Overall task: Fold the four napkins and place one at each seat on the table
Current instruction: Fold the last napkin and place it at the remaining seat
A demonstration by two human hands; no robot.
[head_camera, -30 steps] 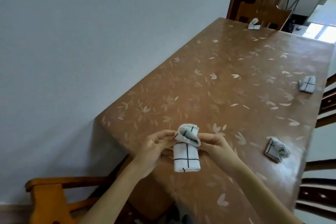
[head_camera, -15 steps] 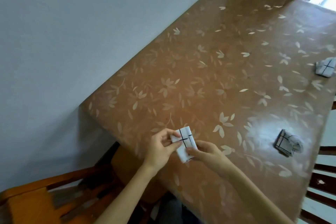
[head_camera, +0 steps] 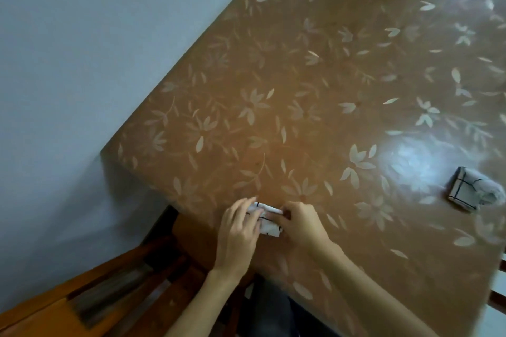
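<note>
Fold check: left hand and right hand pinch the napkin at the table's near edge, likely squaring it for placing.

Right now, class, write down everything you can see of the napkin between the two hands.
The napkin is white cloth with thin black grid lines, folded into a small, thick packet. It is held slanted at the table's near edge. The left hand grips its left end, the right hand its right end, hiding much of it.
</note>
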